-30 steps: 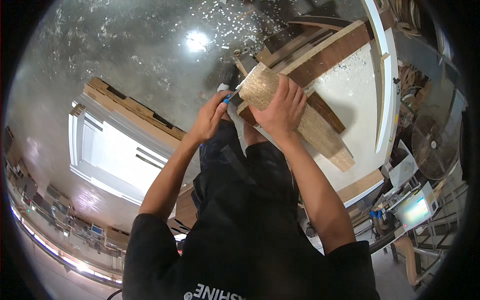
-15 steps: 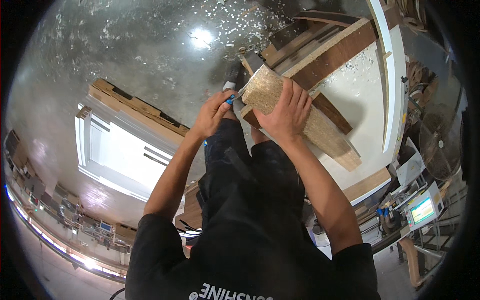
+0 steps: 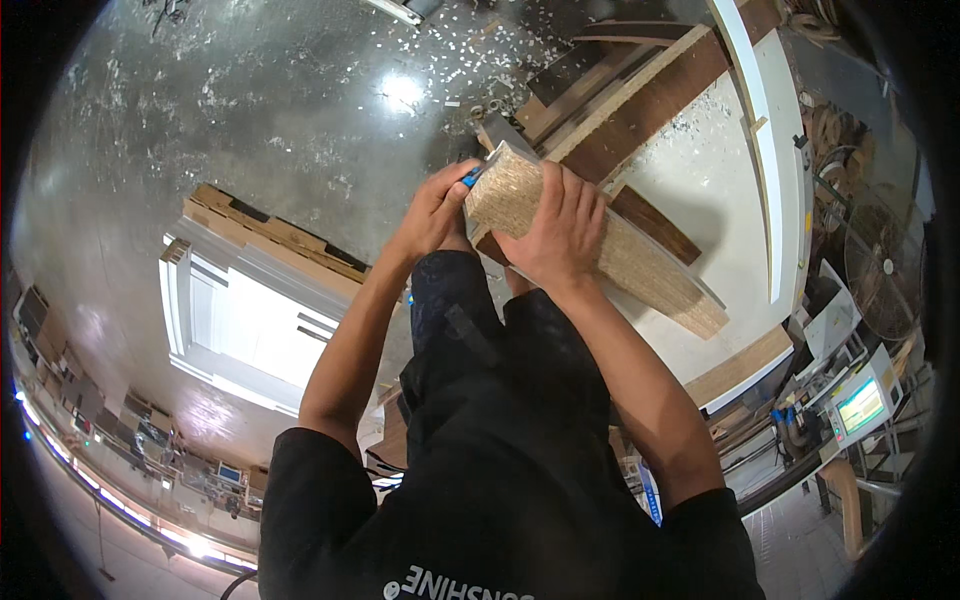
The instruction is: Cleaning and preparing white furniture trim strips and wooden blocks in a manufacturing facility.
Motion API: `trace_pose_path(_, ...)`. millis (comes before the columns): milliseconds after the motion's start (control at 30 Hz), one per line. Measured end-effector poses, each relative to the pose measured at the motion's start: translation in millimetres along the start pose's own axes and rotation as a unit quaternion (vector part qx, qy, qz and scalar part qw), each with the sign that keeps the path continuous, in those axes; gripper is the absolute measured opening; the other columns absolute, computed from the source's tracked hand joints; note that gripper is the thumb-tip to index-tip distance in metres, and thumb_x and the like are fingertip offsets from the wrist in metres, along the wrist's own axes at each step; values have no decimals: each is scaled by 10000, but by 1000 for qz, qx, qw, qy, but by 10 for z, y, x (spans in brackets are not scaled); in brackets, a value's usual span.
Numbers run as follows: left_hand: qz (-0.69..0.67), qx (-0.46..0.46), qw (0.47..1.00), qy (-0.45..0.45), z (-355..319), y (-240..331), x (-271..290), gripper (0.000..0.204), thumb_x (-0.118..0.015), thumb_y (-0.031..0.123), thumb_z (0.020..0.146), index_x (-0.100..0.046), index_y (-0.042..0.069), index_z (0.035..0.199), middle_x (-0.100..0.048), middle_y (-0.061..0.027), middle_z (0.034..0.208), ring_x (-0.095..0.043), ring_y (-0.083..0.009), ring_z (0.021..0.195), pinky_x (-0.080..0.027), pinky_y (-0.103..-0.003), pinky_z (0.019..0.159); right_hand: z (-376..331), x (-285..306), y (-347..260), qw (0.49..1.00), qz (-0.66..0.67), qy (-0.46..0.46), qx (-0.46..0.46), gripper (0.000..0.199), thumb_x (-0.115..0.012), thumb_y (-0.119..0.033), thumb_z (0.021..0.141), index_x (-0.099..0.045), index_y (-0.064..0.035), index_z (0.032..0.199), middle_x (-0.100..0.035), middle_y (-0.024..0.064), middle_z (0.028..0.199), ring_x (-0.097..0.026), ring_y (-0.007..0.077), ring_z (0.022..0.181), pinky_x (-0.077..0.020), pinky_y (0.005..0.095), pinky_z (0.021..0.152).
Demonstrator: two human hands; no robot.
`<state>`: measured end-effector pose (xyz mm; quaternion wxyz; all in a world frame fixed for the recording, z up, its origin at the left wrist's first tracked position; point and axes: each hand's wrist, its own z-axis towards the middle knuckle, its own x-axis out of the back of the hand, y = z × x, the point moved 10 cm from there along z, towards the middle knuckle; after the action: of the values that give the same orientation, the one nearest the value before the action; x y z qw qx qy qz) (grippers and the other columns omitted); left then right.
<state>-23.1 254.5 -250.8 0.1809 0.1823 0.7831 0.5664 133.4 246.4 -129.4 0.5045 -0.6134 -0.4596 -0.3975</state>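
A long, pale brown chipboard board (image 3: 640, 265) slants away from its upper left end toward the lower right, over a white tabletop. My right hand (image 3: 560, 225) is closed around it near the upper left end, fingers over the top and thumb along the near side. At that end my left hand (image 3: 437, 208) pinches a small blue-handled knife (image 3: 471, 177) against the corner. Its blade is hidden now. Thin white edging shows along the board's end.
The white tabletop (image 3: 700, 170) holds a brown wooden strip (image 3: 655, 222) and a long brown board (image 3: 640, 110). White panels (image 3: 250, 320) lie stacked at left beside brown boards (image 3: 270, 235). White scraps (image 3: 455, 50) litter the floor. A fan (image 3: 885, 265) and a lit screen (image 3: 860, 407) stand at right.
My left hand has moved up and slightly right along the board's end, and the knife's metal blade has gone from sight. The held board end has shifted slightly left and down.
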Motion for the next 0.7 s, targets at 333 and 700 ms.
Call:
trace_pose_path(333,26,-4,1000,7,106,-43,45,451,-528,368,1135,-650,1,1366,-704,-186,1225,-643,-361,1197,-467,-423,1070,-11,-59,2,1000,3,-22,-7,1044,-956,-420,651,-452,-54,1489,-551,159,1355,-543,374,1247,-421,538,1051)
trace_pose_path(700,10,-11,1000,-18,202,-27,55,496,-524,401,1148,-647,-1,1409,-701,-188,1342,-658,-335,1271,-477,-411,1114,-36,-24,21,1000,-3,-1,-14,1052,-949,-425,665,-437,-48,1502,-547,159,1366,-532,379,1271,-416,541,1068)
